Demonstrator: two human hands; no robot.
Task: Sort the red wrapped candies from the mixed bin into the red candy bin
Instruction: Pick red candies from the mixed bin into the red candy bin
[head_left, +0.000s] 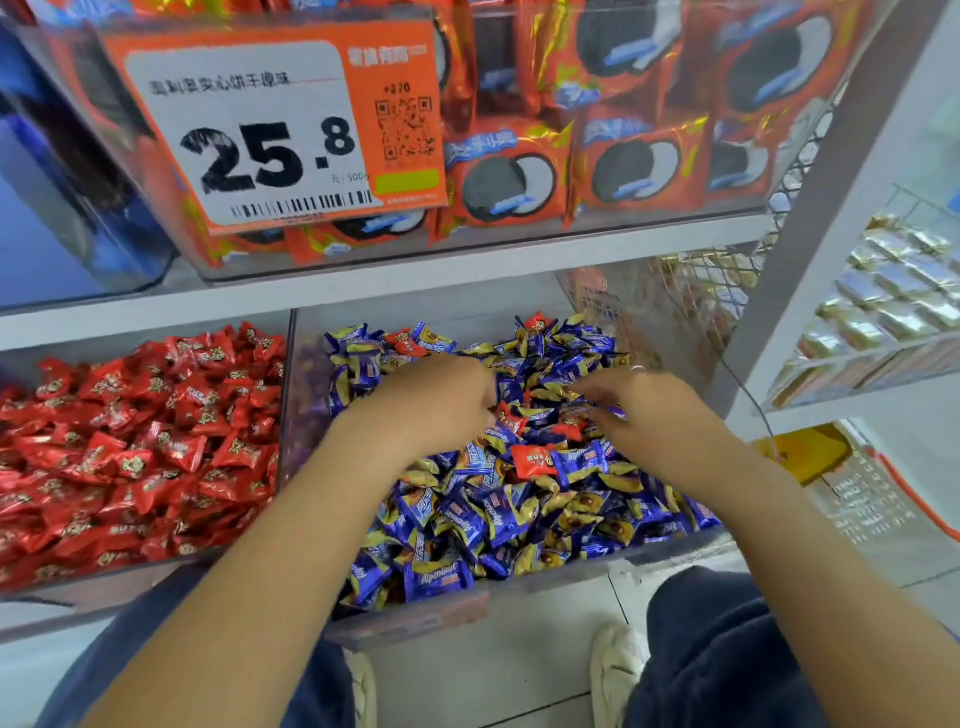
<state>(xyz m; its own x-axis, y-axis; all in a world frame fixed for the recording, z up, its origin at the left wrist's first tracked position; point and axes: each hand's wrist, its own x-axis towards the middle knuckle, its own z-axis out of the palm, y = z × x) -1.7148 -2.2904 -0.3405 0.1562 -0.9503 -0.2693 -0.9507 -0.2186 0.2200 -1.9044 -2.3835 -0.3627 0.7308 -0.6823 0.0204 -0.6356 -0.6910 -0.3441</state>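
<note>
Head view: both hands (436, 400) in mixed bin (571, 574)

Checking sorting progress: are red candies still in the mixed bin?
Yes. A red candy lies among blue ones in the mixed bin, more near the back.

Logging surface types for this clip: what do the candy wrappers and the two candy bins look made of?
Red candies and blue candies: glossy plastic film, probably, crinkled with bright glints. Mixed bin and red candy bin: clear rigid plastic, likely acrylic; the contents show through the walls.
</note>
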